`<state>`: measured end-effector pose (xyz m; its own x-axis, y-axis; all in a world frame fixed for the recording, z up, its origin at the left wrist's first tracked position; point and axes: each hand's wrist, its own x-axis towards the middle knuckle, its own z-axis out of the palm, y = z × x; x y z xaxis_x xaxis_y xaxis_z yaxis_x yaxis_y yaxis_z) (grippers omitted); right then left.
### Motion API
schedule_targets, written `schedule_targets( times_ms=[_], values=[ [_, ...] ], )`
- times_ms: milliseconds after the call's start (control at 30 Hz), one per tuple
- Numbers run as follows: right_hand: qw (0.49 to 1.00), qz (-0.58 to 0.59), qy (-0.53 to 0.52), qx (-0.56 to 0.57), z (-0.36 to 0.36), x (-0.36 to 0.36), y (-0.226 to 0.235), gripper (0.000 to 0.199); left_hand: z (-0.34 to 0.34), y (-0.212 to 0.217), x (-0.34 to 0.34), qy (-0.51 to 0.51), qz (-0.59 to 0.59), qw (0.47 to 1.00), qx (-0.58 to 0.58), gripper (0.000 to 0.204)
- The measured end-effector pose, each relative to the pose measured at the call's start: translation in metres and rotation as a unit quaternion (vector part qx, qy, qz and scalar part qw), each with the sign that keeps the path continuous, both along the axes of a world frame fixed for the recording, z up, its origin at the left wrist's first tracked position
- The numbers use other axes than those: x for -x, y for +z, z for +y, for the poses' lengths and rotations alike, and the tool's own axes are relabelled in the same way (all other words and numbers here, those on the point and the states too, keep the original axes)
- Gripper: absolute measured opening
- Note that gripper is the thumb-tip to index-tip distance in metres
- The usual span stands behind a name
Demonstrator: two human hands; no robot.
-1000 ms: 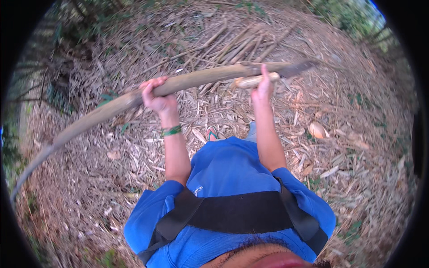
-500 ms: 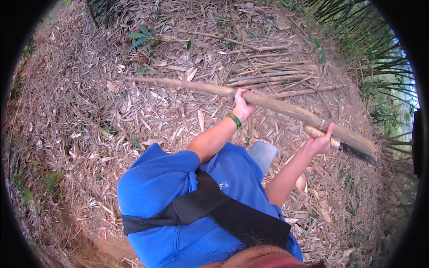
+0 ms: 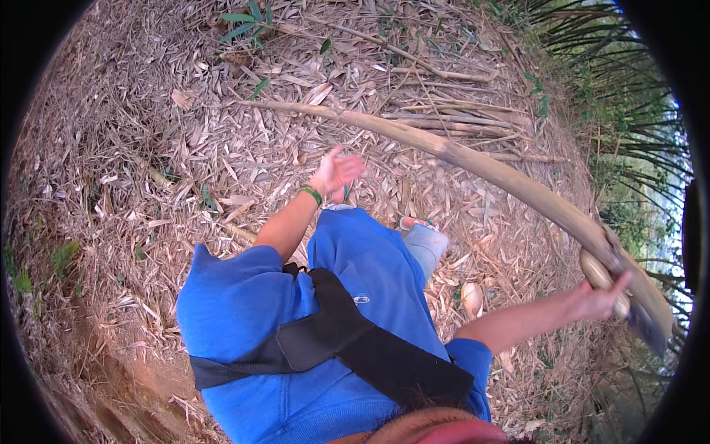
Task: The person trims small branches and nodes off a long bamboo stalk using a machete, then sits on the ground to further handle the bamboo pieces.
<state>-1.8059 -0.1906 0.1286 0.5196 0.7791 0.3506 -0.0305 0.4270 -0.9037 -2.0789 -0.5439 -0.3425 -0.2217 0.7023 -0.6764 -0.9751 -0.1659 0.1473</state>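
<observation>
A long, slightly bent bamboo pole slants from the upper left to the far right, its thick end next to my right hand. My right hand is closed around the wooden handle of a machete, whose dark blade points down to the right along the pole. Whether my right fingers also bear on the pole is hard to see. Nothing is in my left hand, which is open with its fingers spread, apart from the pole and above the leaf litter. A green band circles that wrist.
Several cut bamboo sticks lie together beyond the pole. Dry leaves cover the ground, with a small green plant at the far side. Dense bamboo growth stands at the right. My sandalled foot is on the litter.
My left hand has let go of the pole and drawn back to the left. My right hand has moved right and nearer with the machete, and the pole's thick end has swung the same way.
</observation>
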Motion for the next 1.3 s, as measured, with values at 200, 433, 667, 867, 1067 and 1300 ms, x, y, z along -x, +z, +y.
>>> schedule_targets(
  times_ms=[200,433,667,867,1067,1300],
  values=[
    [0.987,0.055,0.072,-0.133,0.020,-0.090,0.131,0.036,0.012,-0.081,0.062,0.275,-0.113,0.950,0.097,0.119],
    [0.989,0.009,0.074,-0.124,0.056,-0.213,0.167,0.044,0.096,-0.095,0.114,0.289,-0.117,0.946,0.090,0.080],
    [0.987,-0.095,-0.127,0.002,0.099,-0.253,0.065,0.032,0.083,0.002,0.164,0.260,0.038,0.955,0.140,0.051],
    [0.993,-0.032,-0.047,0.099,0.087,-0.248,-0.067,0.029,0.107,0.090,0.169,0.354,0.059,0.933,0.024,0.017],
    [0.987,0.047,0.025,0.153,0.048,-0.237,-0.158,0.027,0.167,0.052,0.085,0.177,0.130,0.975,0.026,0.026],
    [0.956,-0.026,0.182,0.229,-0.018,-0.138,-0.194,0.023,0.229,0.027,-0.010,0.187,0.294,0.938,-0.004,0.021]
  ],
)
